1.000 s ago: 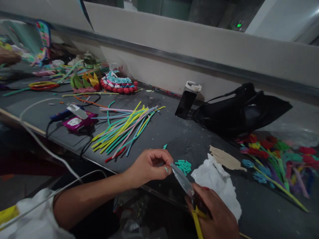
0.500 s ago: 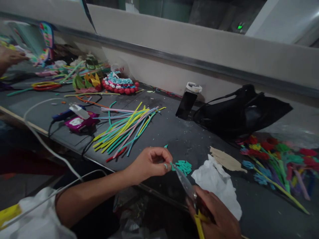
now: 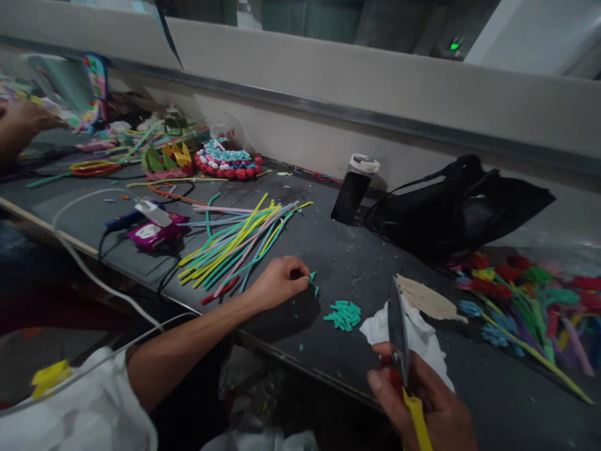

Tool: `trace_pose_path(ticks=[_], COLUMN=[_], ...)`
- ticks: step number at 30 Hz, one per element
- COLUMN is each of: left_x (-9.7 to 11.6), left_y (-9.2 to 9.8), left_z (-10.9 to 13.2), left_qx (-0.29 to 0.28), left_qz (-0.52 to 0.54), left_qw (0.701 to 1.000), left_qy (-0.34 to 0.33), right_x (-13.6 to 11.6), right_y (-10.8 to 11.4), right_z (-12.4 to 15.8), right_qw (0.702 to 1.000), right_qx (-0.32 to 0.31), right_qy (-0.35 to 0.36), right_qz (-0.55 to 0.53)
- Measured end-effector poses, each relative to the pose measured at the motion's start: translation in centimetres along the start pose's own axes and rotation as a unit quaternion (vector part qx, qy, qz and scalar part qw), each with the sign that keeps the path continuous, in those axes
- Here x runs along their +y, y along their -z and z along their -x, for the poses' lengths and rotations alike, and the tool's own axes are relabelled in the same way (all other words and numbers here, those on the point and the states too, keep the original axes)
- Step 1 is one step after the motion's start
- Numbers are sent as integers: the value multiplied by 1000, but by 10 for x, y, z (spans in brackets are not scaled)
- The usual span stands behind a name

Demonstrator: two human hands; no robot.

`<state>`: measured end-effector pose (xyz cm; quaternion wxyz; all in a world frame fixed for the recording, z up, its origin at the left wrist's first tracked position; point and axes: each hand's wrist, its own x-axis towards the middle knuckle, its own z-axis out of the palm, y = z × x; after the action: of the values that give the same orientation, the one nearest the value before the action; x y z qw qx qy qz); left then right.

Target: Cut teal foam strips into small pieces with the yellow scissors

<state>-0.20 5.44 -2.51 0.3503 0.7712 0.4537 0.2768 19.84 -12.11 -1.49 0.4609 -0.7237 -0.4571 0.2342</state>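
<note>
My left hand (image 3: pixel 278 282) rests on the dark table (image 3: pixel 328 250) with its fingers pinched at a small teal piece (image 3: pixel 312 277) beside the fan of coloured strips (image 3: pixel 235 243). My right hand (image 3: pixel 425 410) is closed round the yellow handle of scissors (image 3: pixel 399 335), blades pointing up and away over a white crumpled tissue (image 3: pixel 413 341). A small pile of teal cut pieces (image 3: pixel 344 314) lies between the two hands.
A black bag (image 3: pixel 457 210) and a dark bottle with a white cap (image 3: pixel 353 188) stand at the back. Coloured paper flowers (image 3: pixel 526 294) lie at the right, a purple glue gun (image 3: pixel 153 233) at the left. Another person's hand (image 3: pixel 21 122) shows far left.
My left hand has moved away from the scissors and down onto the table. The scissors have swung to the right and now point upward, apart from the left hand.
</note>
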Motion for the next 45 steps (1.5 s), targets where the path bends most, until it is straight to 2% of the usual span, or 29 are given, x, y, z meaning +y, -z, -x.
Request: trace_pose_path(ticks=[6,10,13,19,23,26,29,31,33,34,36,38,41,45], left_x=[-11,-13,-7,13,18,19,20,22,27,30,35,41,44,43], left_y=[-2,-1,-6,-30,-39,-43,-42,-38,-33,-31,-28,-29,-35,-44], left_z=[-4,-3,-1,1,1,1,1,2,6,9,17,28,46,59], left_qx=[-14,21,34,-63,-90,-93,-88,-72,-59,-60,-84,-117,-172,-207], left_qz=[-119,-171,-189,-204,-218,-216,-180,-104,33,117,268,354,394,374], left_qw=[990,981,973,953,945,949,964,985,997,991,956,922,896,895], left_qy=[-68,-94,-125,-217,-226,-211,-173,-121,-36,12,86,106,114,130], right_x=[-15,-18,-21,-24,-24,-23,-22,-19,-15,-12,-7,-4,-4,-2], right_y=[1,0,-1,-4,-3,-2,-3,-3,-2,-3,-4,-6,-11,-15], right_z=[-1,-1,-2,0,0,0,-1,-2,-3,-4,-6,-8,-8,-8], right_qw=[998,998,997,993,993,993,995,996,998,998,999,999,998,997], right_qx=[-9,4,7,-5,-16,-25,-25,-23,-17,-16,-18,-15,9,-24], right_qy=[-42,-43,-49,-65,-65,-57,-37,-29,-18,-9,12,30,39,72], right_qz=[-38,-47,-60,-97,-101,-97,-86,-81,-66,-54,-26,-17,-44,-15])
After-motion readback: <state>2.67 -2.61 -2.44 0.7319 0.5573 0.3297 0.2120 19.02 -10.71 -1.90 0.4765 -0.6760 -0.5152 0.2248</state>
